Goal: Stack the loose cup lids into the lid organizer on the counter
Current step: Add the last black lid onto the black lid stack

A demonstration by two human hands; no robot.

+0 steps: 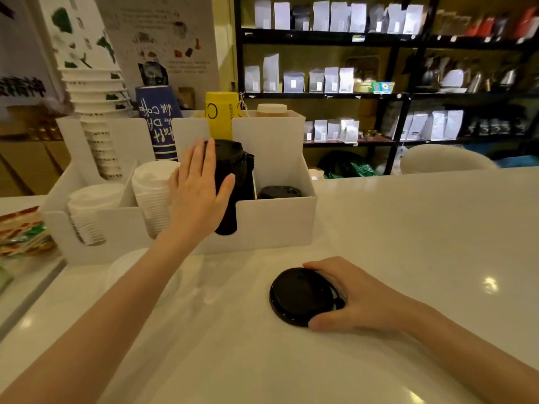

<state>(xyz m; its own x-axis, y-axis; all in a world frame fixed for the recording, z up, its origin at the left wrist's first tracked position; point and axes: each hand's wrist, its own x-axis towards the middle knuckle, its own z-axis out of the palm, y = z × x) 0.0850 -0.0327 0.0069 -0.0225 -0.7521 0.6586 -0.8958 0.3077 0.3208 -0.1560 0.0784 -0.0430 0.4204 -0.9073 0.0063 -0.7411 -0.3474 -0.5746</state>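
Head view: loose black lid (302, 295) flat on the white counter (408, 228), near side, right of centre. Right hand (358, 298) curls round its right edge, thumb at the near rim, fingers over the far rim; lid not yet lifted. Left hand (201, 182), fingers spread flat, presses the black lid stack (233, 185) in the organizer (277, 220), third slot from the left. White lid stacks (151, 196) fill the slots left of it; a few black lids (280, 192) lie in the right slot. Advice: pinch the rim firmly, lift level, tilt to match the stack, seat it on the near end while the left hand steadies.
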